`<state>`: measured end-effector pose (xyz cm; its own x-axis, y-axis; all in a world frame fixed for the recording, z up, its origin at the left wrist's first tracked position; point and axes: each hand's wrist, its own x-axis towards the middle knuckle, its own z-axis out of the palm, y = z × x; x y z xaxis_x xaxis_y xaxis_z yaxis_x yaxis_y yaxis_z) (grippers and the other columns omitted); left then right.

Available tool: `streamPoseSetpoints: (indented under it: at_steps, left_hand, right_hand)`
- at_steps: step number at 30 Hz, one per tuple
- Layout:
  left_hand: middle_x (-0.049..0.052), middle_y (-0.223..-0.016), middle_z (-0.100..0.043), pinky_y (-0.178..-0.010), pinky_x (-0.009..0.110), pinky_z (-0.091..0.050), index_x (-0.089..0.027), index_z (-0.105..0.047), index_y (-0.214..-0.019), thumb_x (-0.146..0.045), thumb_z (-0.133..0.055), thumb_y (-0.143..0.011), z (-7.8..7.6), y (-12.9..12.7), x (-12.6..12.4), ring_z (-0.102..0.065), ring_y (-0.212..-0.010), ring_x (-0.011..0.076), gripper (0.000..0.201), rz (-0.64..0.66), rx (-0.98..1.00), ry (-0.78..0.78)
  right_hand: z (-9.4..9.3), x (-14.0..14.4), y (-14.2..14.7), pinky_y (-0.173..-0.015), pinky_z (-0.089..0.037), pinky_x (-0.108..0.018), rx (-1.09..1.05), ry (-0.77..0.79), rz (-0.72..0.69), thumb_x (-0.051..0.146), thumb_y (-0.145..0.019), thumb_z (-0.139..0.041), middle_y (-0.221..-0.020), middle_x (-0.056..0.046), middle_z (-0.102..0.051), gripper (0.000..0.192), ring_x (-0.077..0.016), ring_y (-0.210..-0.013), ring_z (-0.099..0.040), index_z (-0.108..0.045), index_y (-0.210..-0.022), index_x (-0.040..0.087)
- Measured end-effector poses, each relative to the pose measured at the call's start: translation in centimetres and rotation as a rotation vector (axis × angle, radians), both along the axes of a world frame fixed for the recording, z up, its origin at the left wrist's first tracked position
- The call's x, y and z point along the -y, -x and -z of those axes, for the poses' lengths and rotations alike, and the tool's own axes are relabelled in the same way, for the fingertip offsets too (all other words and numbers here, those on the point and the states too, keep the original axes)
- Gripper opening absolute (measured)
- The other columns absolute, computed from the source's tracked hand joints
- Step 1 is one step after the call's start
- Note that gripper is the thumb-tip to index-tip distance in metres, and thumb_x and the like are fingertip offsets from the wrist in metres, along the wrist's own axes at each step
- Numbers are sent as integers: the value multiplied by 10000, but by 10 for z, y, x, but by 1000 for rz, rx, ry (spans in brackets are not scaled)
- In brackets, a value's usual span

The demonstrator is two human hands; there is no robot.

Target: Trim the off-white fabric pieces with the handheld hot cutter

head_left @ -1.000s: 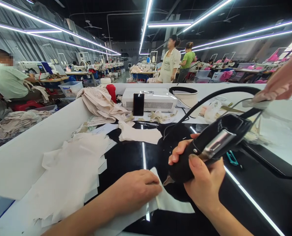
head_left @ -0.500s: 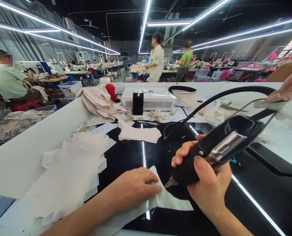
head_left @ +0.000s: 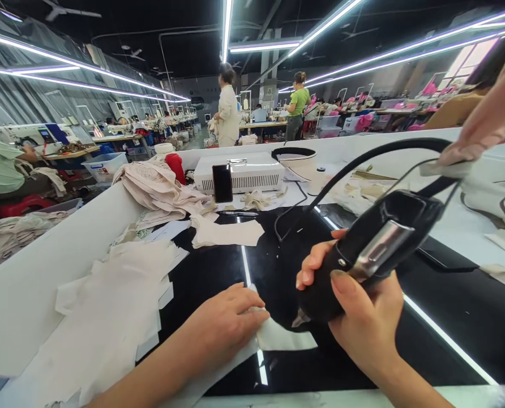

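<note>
My right hand [head_left: 365, 323] grips a black hand-held cutting tool [head_left: 369, 249] with a metal band and a thick black cable [head_left: 375, 156] running off to the back. Its tip points down at a white sheet [head_left: 284, 338] lying on the glossy black worktop [head_left: 439, 306]. My left hand [head_left: 225, 323] lies flat on that sheet, fingers closed, pressing it down just left of the tool tip.
A heap of white cut pieces [head_left: 108, 317] lies at the left. Beige fabric [head_left: 154, 184], a white machine box [head_left: 239, 170], a black phone [head_left: 222, 182] and a red bottle [head_left: 176, 165] stand at the back. Another person's sleeve [head_left: 490, 122] reaches in at upper right.
My left hand slid slightly left and toward me with the sheet. The tool stays in my right hand. The view tilted, and the standing people in the background moved left.
</note>
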<state>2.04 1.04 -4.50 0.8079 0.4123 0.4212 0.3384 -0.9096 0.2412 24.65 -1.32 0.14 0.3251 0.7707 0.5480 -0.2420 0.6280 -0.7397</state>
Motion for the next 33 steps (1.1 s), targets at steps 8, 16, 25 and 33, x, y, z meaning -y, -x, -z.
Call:
streamPoseSetpoints:
  at_steps: [8,16,25,33]
  left_hand:
    - [81,-1103,-766,-884,305,-653,-163,-684,-1265,-83,-536,-1152,1,-21,23,-758,-999,226,203,28,-45,20]
    - [92,-1115,-762,-852,316,-662,-168,-678,-1313,-162,-454,-1202,9,-12,24,-755,-964,231,250,8,-32,-30]
    - [96,-1111,-753,-791,278,-651,-185,-687,-1317,-161,-438,-1202,15,-8,26,-742,-927,210,275,-15,14,-56]
    - [125,-1185,-733,-903,364,-678,-212,-694,-1370,-114,-490,-1155,16,-8,27,-733,-1006,244,312,-34,9,-11]
  right_hand:
    - [9,17,-14,-578,-663,-268,37,21,33,416,-955,-932,-898,10,-773,378,-159,-637,-729,-713,-1241,303]
    - [-4,21,-5,-550,-659,-237,58,-2,81,233,-901,-928,-823,36,-785,296,-140,-571,-728,-701,-1080,295]
    - [-6,6,9,-506,-594,-278,-16,21,-15,290,-922,-870,-820,17,-730,251,-153,-566,-661,-636,-1011,277]
    - [-4,1,20,-490,-558,-263,8,32,-51,216,-891,-829,-794,44,-714,237,-145,-551,-646,-627,-995,284]
